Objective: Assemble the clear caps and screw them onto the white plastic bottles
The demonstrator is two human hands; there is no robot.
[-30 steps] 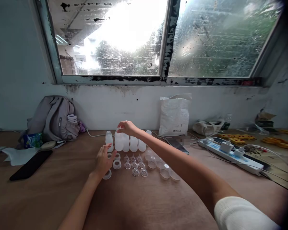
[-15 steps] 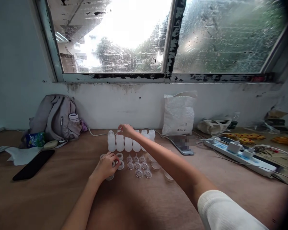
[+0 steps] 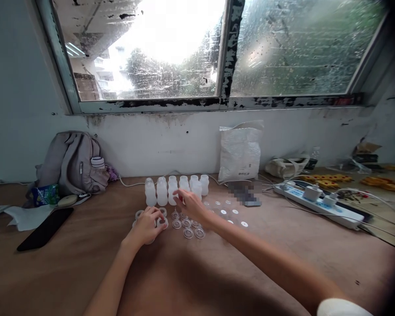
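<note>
From the left, near the middle of the counter [image 3: 59, 276], find the left hand [image 3: 147, 224] curled narrowly at a white ring [image 3: 165, 222], impossible to tell whether gripped or merely touched, then the right hand [image 3: 191, 205] above clear flanged pieces [image 3: 188, 232], drawn in, any contents hidden. Beware of tipping frosted bottles [image 3: 162, 193] toward the counter's far edge with a brushing knuckle, or of scattering flanged pieces with a low wrist. Note ring roughly flat, opening upward, and bottles upright in a row by the far edge, mouths up, long axes vertical.

The right sleeve [image 3: 339, 308] is white, hands [image 3: 146, 224] bare.
</note>
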